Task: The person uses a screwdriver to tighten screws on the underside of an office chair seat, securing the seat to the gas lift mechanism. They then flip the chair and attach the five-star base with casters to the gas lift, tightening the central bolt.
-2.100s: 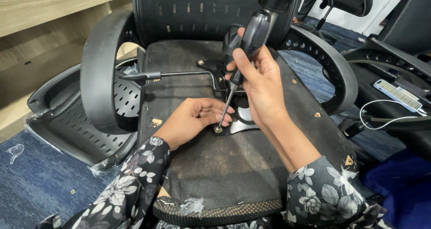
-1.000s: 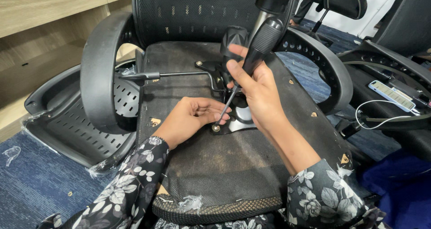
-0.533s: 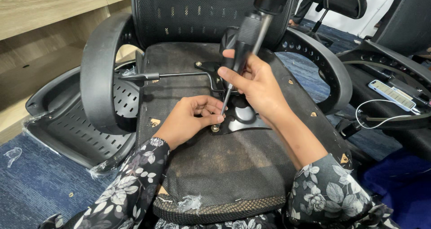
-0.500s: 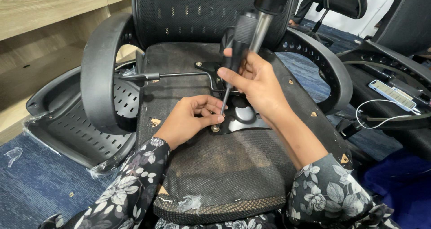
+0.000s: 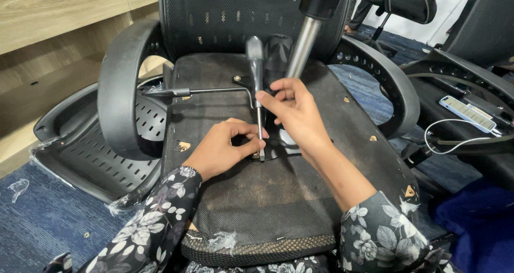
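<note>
**Inspector:** Head view. Your right hand point(image 5: 292, 110) is clamped on the screwdriver point(image 5: 257, 85), low on the handle where the shaft starts. Long axis is near upright, handle up and away from you, tip pointing down at the plate point(image 5: 278, 147) on the underside of the seat point(image 5: 267, 198).

**Operator:** And the left?

**Inspector:** Your left hand point(image 5: 222, 147) lies just left of the tip, fingers pinched about the shaft end; it is the nearer hand to the tip. The screw itself is hidden behind those fingers, so I cannot confirm the tip is seated. The column point(image 5: 300, 45) stands just behind your right hand.
</note>
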